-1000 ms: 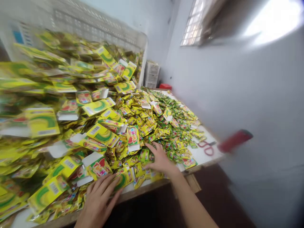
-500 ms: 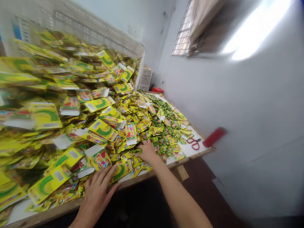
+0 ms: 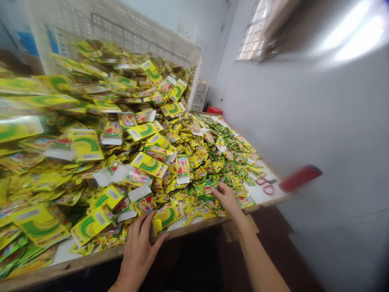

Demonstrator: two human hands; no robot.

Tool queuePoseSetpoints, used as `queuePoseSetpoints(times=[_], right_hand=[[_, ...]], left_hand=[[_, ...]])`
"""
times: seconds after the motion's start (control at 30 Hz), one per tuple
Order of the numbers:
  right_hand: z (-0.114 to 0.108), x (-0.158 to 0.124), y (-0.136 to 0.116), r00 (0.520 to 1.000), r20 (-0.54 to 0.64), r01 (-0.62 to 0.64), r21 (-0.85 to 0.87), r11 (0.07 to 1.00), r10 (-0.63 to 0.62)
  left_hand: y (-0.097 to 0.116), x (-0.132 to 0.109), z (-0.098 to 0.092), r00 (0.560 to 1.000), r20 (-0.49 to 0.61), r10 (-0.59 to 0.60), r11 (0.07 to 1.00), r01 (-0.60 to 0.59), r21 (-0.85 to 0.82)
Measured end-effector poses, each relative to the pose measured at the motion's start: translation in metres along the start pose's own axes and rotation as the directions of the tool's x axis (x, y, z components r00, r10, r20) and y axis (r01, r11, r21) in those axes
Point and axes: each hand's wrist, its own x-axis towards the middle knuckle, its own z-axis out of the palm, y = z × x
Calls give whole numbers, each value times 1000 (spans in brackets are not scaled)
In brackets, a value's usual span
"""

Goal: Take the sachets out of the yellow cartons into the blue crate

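My left hand [image 3: 138, 243] lies at the table's front edge, fingers stretched forward and thumb apart. Its fingertips touch small printed boxes, close to a yellow and green box [image 3: 168, 213] lying on its side. Farther right, my right hand [image 3: 227, 198] pinches a small green candy sachet [image 3: 208, 189] between thumb and fingers, just over the heap. Loose yellow and green sachets [image 3: 188, 152] spread around it. An open box with a white flap [image 3: 182, 168] stands among them, and many more yellow boxes [image 3: 86, 145] are piled on the left.
A white perforated plastic crate [image 3: 196, 61] lies tipped behind the pile, boxes spilling from it. Red-handled scissors [image 3: 267, 186] and a red cylinder [image 3: 299, 178] are at the table's right end. The wooden table edge [image 3: 194, 228] runs along the front. A wall rises at the right.
My right hand has moved right over the heap and now pinches a green candy sachet. My left hand stays by the boxes at the edge. The view has shifted to the left.
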Motion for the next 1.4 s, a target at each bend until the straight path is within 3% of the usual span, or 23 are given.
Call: queuePoseSetpoints(times=[0.17,0.27,0.37,0.43,0.5,0.53,0.6,0.7,0.77,0.8,0.87,0.9,0.97,1.0,1.07,1.1,1.17,1.2,1.27,1.33,1.4], right_hand=[[29,-28,2,998,36,-60,76,995,58],[46,-28,2,999,-9,-41,20,999,41],[58,-31,-3,993,-115,16,-49,999,-21],[71,-41,-12,983,-183,31,-16,999,-33],[95,-52,-26,992,-124,-7,190,982,32],[109,-57,-33,997,-40,-51,338,940,68],[138,-59,-47,989,106,-149,576,804,107],[156,-44,-61,979,48,-177,687,705,198],[147,-31,-70,981,34,-159,713,683,193],[139,-27,-76,985,75,-160,722,673,154],[128,-25,-92,968,246,-208,709,673,40],[126,-26,-102,934,357,-245,690,681,-25],[130,-33,-120,853,506,-274,643,715,-128],[134,-38,-128,847,511,-247,621,744,-145],[144,-51,-139,938,331,-93,536,839,-108],[147,-58,-141,981,168,13,446,895,-97],[151,-74,-141,982,-65,187,236,954,-177],[153,-82,-139,968,-78,248,168,954,-237],[159,-99,-134,952,22,298,147,943,-304],[166,-113,-131,950,105,273,188,943,-296],[172,-121,-129,952,76,278,193,941,-297]], left_hand=[[-8,5,-7,993,55,-108,977,116,-178],[-4,13,-28,950,144,-276,894,309,-325],[8,23,-54,823,291,-487,625,561,-543],[18,30,-64,736,353,-578,403,633,-661],[28,37,-63,699,370,-611,273,625,-731],[32,39,-59,710,368,-601,259,608,-751],[35,43,-48,774,321,-545,362,563,-743],[28,45,-37,891,253,-377,653,450,-610],[18,46,-42,903,282,-324,741,427,-518],[14,46,-47,890,315,-330,728,452,-515],[12,46,-60,842,398,-364,579,539,-612],[15,46,-66,805,459,-375,428,590,-685],[28,46,-77,706,592,-387,36,654,-756],[36,48,-82,653,640,-405,-139,647,-749],[51,52,-89,579,673,-461,-352,576,-737],[55,55,-93,566,660,-494,-394,530,-751],[59,59,-99,571,595,-566,-402,439,-804],[59,59,-102,577,552,-602,-383,398,-834],[56,57,-106,591,461,-662,-327,326,-887],[53,51,-106,632,403,-662,-298,271,-915],[51,46,-103,684,365,-632,-282,236,-930]])
